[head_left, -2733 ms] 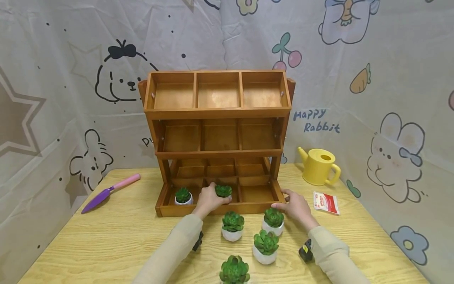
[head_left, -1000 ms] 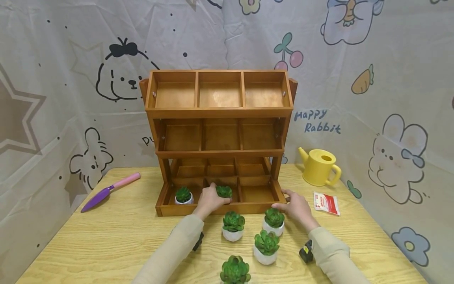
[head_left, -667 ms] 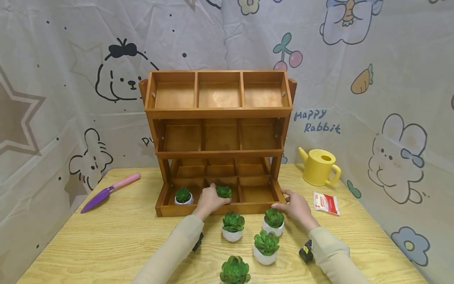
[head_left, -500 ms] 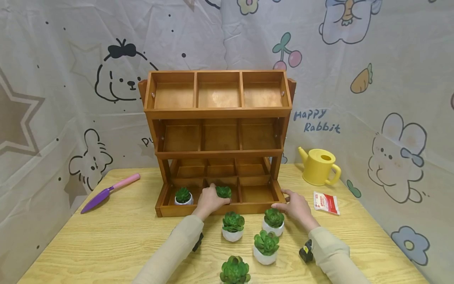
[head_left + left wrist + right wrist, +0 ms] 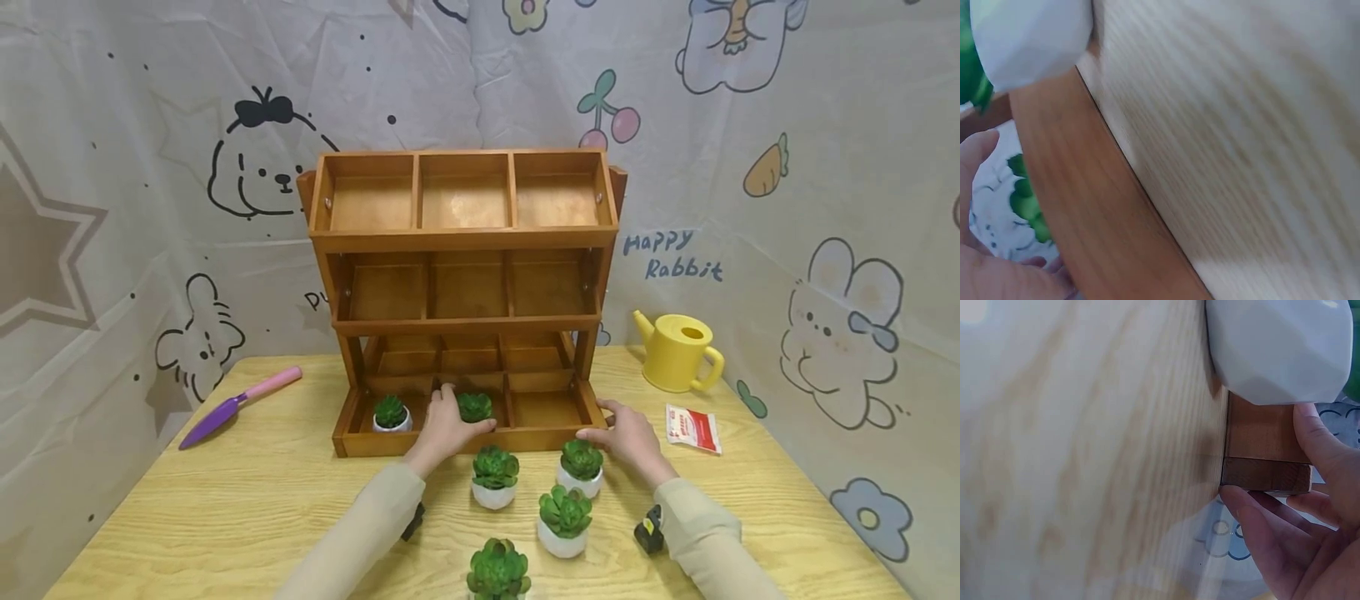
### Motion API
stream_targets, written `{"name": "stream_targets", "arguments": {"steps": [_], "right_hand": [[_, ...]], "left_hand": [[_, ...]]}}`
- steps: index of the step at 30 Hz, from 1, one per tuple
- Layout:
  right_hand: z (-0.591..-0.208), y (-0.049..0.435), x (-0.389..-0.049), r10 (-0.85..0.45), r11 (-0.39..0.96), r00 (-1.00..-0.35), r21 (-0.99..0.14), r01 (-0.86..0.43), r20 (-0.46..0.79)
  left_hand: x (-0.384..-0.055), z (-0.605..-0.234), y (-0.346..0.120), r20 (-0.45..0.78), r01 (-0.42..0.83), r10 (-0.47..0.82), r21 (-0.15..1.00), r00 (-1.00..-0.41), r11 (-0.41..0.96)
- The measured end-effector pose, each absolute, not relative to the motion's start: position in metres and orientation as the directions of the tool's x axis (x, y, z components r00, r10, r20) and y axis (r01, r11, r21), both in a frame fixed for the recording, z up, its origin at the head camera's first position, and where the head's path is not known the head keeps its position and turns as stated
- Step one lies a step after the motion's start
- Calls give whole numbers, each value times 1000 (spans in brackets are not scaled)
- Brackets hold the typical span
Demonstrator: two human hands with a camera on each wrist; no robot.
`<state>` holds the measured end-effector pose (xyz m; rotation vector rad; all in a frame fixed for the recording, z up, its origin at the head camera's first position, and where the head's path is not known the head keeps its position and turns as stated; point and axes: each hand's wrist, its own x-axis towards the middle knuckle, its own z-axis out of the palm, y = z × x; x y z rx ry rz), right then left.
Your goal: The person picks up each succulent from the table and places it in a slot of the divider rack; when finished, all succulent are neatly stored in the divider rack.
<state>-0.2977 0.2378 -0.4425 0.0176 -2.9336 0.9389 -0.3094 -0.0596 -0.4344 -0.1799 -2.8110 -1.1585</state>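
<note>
A three-tier wooden shelf (image 5: 465, 242) stands at the centre of the head view. My left hand (image 5: 442, 429) reaches over its bottom front rail, thumb and fingers spread around a small potted succulent (image 5: 476, 407) in the middle bottom compartment. In the left wrist view a gap shows between the thumb (image 5: 980, 147) and the green leaves (image 5: 1027, 203); the pot is hidden. My right hand (image 5: 628, 437) grips the shelf's lower right corner, thumb on the front rail and fingers at the side end. Another succulent (image 5: 391, 414) sits in the left bottom compartment.
Several potted succulents, such as this one (image 5: 495, 477), stand on the table (image 5: 225, 517) before the shelf. One pot (image 5: 1279, 350) is close by my right thumb. A purple trowel (image 5: 240, 404) lies left; a yellow watering can (image 5: 677, 354) and a red-white packet (image 5: 693, 428) are right.
My left hand has loosened from the succulent in the middle compartment, its fingers and thumb now spread wider. My right hand stays on the shelf's corner. The head view has shifted slightly.
</note>
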Motion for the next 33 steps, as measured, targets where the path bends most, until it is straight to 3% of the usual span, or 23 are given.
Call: {"name": "stream_targets", "arguments": {"steps": [10, 14, 21, 26, 33], "right_hand": [[-442, 238, -299, 14, 814, -998, -580, -20, 54], [-442, 240, -299, 19, 813, -998, -581, -18, 57], [-443, 241, -300, 17, 809, -998, -588, -20, 58], [-445, 240, -301, 13, 814, -998, -580, -23, 58], [-445, 239, -300, 14, 818, -998, -574, -23, 59]], "left_hand": [[-274, -418, -63, 309, 366, 221, 569, -925, 737], [-261, -414, -60, 267, 444, 354, 563, -896, 698], [-244, -419, -50, 208, 530, 491, 423, -846, 734], [-244, -422, -48, 221, 556, 511, 369, -831, 745], [-249, -428, -55, 191, 530, 498, 405, -846, 745]]}}
